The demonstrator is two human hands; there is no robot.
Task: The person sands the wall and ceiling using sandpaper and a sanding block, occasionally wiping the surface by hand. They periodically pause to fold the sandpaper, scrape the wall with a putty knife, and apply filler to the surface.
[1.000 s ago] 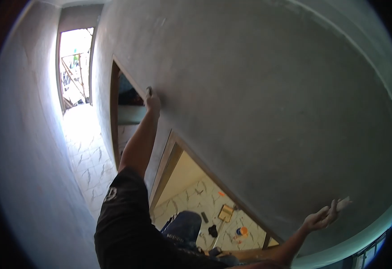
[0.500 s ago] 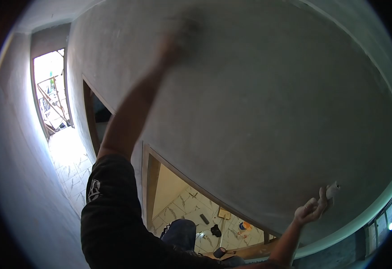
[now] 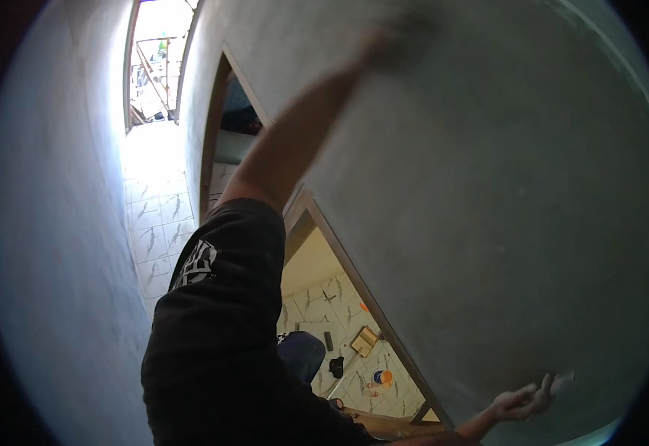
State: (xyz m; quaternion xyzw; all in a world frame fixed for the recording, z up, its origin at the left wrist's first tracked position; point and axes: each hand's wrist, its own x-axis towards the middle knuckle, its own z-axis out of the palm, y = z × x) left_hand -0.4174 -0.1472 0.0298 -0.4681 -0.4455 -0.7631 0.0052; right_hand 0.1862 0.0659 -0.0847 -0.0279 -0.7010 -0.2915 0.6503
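My left hand (image 3: pixel 393 46) is raised high against the grey plastered wall (image 3: pixel 488 223), with the arm stretched up. Motion smears its fingers and whatever may be in them. Lower right, my right hand (image 3: pixel 523 401) is held palm up, close to the same wall. Its dusty fingers are closed around a small whitish roll (image 3: pixel 563 382), whose end sticks out past the fingertips.
Below me a wooden door frame (image 3: pixel 361 312) opens onto a tiled floor. On that floor lie an orange-and-white tub (image 3: pixel 383 378), a wooden box-like piece (image 3: pixel 364 341) and a black item (image 3: pixel 336 366). A bright doorway (image 3: pixel 162 59) ends the corridor at left.
The view has turned and tilted, so the doorways appear further right. My left hand stays up at the wall, blurred in both frames. My right hand still holds the roll, lower in view.
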